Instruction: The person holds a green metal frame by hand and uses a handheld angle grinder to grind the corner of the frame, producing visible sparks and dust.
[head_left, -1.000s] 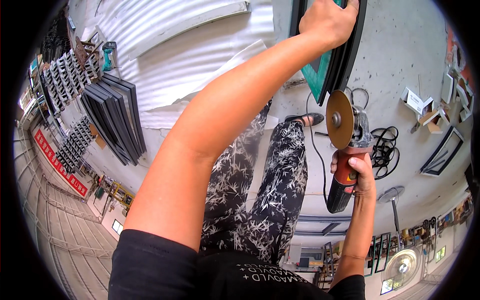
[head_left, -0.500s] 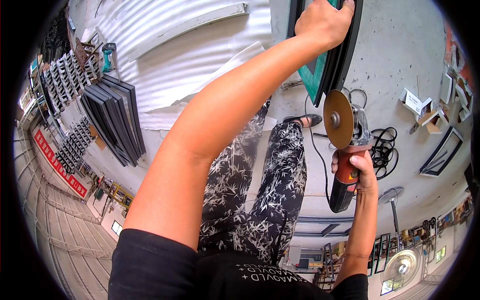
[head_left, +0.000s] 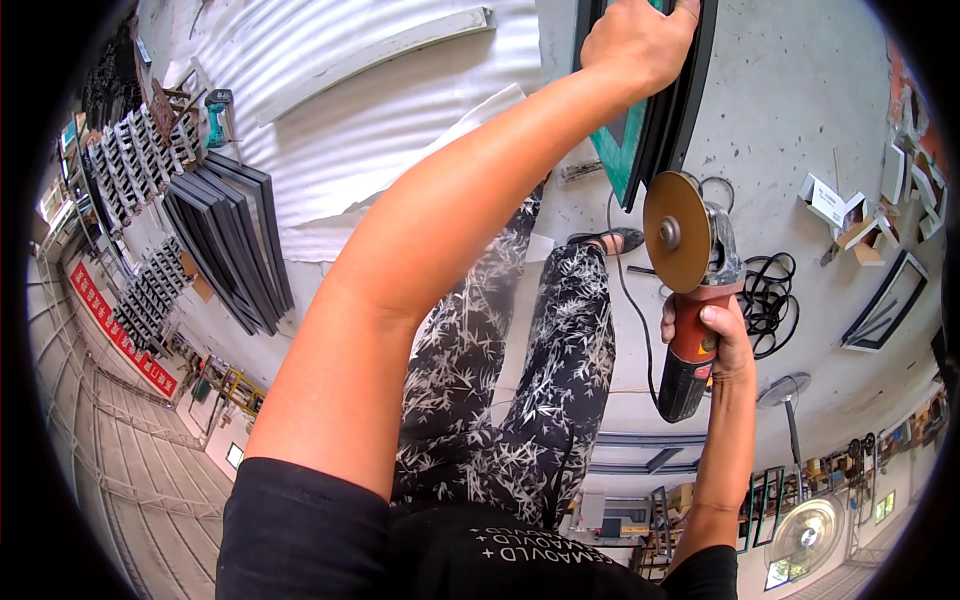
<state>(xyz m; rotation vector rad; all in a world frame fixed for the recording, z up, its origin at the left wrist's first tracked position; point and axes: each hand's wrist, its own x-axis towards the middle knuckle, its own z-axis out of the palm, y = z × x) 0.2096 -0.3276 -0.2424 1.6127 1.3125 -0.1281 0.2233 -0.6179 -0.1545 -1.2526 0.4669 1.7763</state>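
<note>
Concrete floor (head_left: 800, 90), pale grey and speckled, fills the upper right of the view, and a sheet of white corrugated metal (head_left: 330, 90) lies across it at upper left. On the floor to the left rests a stack of dark frames (head_left: 235, 245), with rows of smaller dark pieces (head_left: 125, 170) beside them. A coil of black cable (head_left: 765, 295) lies near the right side, close to small cardboard boxes (head_left: 830, 200) and an empty dark frame (head_left: 885, 300). A standing fan (head_left: 805, 535) shows at lower right.

The left hand (head_left: 640, 40) has its grip closed over the top edge of an upright dark frame with a green inner border (head_left: 640, 150). The right hand (head_left: 715, 335) has its grip wrapped tight around the red body of an angle grinder (head_left: 695, 270), whose tan disc sits just beside the lower end of that frame; whether they touch cannot be told. Patterned trousers (head_left: 530, 380) and a sandalled foot (head_left: 610, 240) show below.
</note>
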